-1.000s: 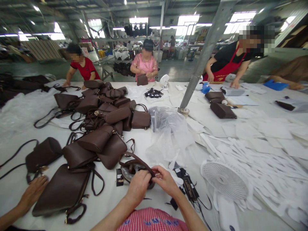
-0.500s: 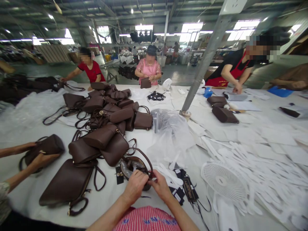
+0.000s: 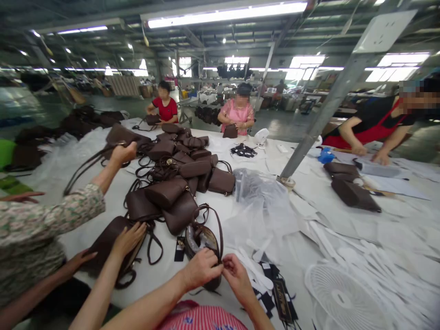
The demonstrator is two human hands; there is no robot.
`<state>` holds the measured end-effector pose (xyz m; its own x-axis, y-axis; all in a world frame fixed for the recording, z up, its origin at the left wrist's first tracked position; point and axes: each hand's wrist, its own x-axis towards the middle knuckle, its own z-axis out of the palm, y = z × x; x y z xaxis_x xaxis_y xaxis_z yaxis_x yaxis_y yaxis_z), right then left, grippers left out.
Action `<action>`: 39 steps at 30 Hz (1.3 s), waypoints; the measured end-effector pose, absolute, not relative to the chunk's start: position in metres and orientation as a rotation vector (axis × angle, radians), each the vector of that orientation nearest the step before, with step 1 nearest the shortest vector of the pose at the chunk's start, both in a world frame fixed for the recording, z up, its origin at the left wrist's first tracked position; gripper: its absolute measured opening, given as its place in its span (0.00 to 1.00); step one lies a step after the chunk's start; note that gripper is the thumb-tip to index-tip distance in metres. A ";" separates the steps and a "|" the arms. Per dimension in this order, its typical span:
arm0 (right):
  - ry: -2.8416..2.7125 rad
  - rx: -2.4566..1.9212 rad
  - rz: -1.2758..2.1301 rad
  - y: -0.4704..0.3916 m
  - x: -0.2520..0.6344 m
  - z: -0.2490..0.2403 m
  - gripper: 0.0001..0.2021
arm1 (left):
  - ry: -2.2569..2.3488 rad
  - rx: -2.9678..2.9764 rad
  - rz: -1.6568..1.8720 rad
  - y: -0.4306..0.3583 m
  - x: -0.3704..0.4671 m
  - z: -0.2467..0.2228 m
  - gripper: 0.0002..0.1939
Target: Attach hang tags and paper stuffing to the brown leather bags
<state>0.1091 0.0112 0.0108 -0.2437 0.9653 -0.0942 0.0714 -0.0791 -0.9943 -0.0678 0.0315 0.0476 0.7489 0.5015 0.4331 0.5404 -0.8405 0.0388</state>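
Observation:
An open brown handbag [image 3: 213, 280] stands in front of me, with clear plastic showing inside and its strap [image 3: 219, 222] looping up. My left hand [image 3: 202, 268] is closed on the bag's near rim. Beside it, my right hand [image 3: 236, 274] pinches at the base of the strap; what lies between its fingertips is too small to make out. A black tag [image 3: 179, 249] lies against the bag's left side. Black tags with cords [image 3: 283, 300] rest right of my right hand.
Brown bags [image 3: 175, 201] are piled beyond and to the left. Co-workers' hands [image 3: 129, 238] reach in from the left. Clear plastic [image 3: 261, 201], a white fan [image 3: 343, 293], white strips [image 3: 364, 256] and a metal post [image 3: 312, 119] stand or lie rightward. Other people work across the table.
The view has turned left and tilted up. At left, a co-worker's hand now holds a bag over the pile, and other hands touch the large near bag. My hands stay at the open bag.

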 end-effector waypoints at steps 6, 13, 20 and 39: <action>-1.517 -1.354 1.191 0.008 0.099 0.014 0.18 | -0.972 -2.929 -0.719 0.031 -0.055 0.038 0.14; -1.669 -1.421 0.886 0.017 0.097 0.000 0.07 | -1.295 -2.865 -0.794 0.029 -0.037 0.039 0.09; -1.775 -1.399 0.816 0.015 0.112 0.002 0.09 | -1.574 -2.642 -0.788 0.041 -0.048 0.059 0.09; -1.879 -1.474 0.671 0.008 0.147 -0.043 0.09 | -1.870 -2.545 -0.878 0.042 -0.045 0.046 0.06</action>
